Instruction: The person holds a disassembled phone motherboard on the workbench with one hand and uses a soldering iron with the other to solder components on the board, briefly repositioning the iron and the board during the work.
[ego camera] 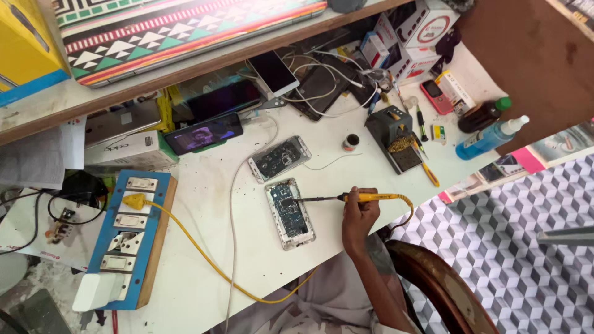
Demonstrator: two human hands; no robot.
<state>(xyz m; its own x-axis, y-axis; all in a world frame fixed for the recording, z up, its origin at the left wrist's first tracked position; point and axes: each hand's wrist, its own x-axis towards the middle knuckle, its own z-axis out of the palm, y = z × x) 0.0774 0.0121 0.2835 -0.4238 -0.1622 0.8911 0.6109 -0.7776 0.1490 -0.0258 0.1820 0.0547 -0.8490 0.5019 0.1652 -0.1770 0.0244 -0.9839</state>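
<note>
Your right hand point(359, 216) grips the yellow soldering iron point(352, 198) pen-style for tip control, its tip on the opened phone point(289, 213) lying flat just left of that hand; your left hand is unseen.

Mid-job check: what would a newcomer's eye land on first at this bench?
Likely the right hand at the near edge of the white table, holding a yellow soldering iron with its tip on an opened phone. A second opened phone lies just behind it. At left, a yellow cable runs from a blue switchboard.
</note>
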